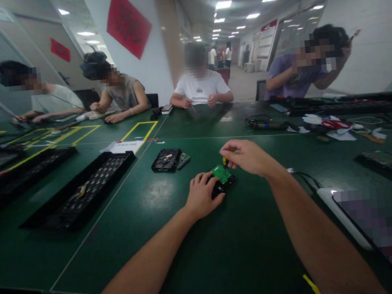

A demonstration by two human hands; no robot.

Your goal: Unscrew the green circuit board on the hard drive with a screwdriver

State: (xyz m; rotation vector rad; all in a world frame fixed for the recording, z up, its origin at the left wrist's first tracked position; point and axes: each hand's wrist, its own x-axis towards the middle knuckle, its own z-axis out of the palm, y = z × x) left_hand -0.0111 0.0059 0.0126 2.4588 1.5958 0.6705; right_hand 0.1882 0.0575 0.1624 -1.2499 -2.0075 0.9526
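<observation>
- to the right of the right hand [245, 155], on its near side, a white-edged device [341, 216] lies on the counter [255, 233].
- the left hand [202, 194] grasps the black unit [218, 189], fingers and thumb straddling one corner.
- just beyond those fingers, the right hand pinches a screwdriver [225, 161], near upright over the green circuit board [220, 173] on the unit.
- the step in hand looks like driver work on the board; the next move probably calls for a firm brace and a straight tip.
- beyond the left hand, leftward, sits a second black unit [164, 160].
</observation>
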